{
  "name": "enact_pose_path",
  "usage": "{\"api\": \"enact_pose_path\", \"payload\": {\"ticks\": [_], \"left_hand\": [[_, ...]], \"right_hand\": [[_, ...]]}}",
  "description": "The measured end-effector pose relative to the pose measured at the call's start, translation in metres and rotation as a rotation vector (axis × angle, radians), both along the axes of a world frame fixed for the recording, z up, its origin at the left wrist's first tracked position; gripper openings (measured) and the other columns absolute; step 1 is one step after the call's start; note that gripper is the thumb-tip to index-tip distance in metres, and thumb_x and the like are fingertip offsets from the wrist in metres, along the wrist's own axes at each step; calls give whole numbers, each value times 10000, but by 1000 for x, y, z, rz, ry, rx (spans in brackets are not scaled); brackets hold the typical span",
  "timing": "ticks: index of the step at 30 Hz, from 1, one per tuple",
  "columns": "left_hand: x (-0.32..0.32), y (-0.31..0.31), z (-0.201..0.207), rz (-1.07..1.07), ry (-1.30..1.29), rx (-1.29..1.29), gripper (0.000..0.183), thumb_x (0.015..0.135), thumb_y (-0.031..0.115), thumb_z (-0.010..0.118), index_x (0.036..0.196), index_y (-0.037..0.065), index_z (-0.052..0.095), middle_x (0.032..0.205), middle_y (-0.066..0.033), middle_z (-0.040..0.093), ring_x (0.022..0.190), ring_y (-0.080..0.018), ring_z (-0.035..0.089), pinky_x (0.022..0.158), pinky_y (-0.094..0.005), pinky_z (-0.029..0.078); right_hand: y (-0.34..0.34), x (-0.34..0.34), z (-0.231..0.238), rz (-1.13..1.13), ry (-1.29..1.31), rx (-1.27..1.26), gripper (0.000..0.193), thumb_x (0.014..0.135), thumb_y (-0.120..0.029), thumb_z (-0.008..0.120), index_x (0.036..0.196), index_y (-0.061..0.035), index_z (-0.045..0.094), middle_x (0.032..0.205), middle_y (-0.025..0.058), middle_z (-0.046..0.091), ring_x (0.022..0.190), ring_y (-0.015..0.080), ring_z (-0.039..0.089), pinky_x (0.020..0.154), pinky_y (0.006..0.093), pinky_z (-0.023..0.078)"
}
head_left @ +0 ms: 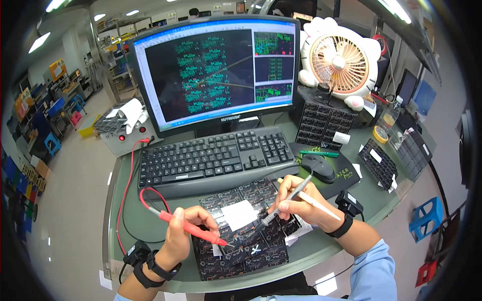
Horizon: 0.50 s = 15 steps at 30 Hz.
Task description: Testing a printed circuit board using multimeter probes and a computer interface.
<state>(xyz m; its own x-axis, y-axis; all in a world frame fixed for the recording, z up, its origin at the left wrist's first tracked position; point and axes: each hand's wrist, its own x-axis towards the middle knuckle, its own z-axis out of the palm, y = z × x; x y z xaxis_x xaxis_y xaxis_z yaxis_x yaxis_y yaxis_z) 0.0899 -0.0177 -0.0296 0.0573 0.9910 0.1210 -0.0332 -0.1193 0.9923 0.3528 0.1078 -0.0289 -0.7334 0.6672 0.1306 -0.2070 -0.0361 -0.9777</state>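
My left hand (182, 230) is closed round a red test probe (193, 230), whose metal tip points down at a black circuit board panel (236, 263). I cannot tell whether the tip touches the board. In my right hand (307, 205) a grey test probe (296, 193) is pinched between thumb and fingers, angled down to the left over the same panel. A thin white stick (321, 206) also lies between the fingers of that hand. A white paper slip (238, 214) rests on the panels between both hands, and a white mark shows on the nearest board.
Behind the hands stand a black keyboard (201, 163) and a monitor (198, 75) with a board layout. A mouse (318, 167) sits at the right, near stacked panels (321, 123) and a fan (338, 62). A red lead (124, 200) runs along the left to a grey box (128, 140).
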Motion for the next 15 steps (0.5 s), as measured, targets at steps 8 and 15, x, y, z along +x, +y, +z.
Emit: {"api": "enact_pose_path", "payload": {"ticks": [8,15], "left_hand": [[1,-3,-5,-17,1,-22,801,921,659,133,869,-16,563,667,-103,587,598,-163,561,590,-294,456],[-12,-6,0,-119,88,-85,797,936,649,174,864,-26,592,705,-108,629,578,-157,582,576,-295,477]], "right_hand": [[-15,-6,0,15,-42,40,234,890,-153,636,864,-64,421,667,34,541,634,93,578,866,458,540],[-26,-8,-2,28,-83,114,235,883,-144,662,879,-73,438,696,32,589,706,104,619,935,473,492]]}}
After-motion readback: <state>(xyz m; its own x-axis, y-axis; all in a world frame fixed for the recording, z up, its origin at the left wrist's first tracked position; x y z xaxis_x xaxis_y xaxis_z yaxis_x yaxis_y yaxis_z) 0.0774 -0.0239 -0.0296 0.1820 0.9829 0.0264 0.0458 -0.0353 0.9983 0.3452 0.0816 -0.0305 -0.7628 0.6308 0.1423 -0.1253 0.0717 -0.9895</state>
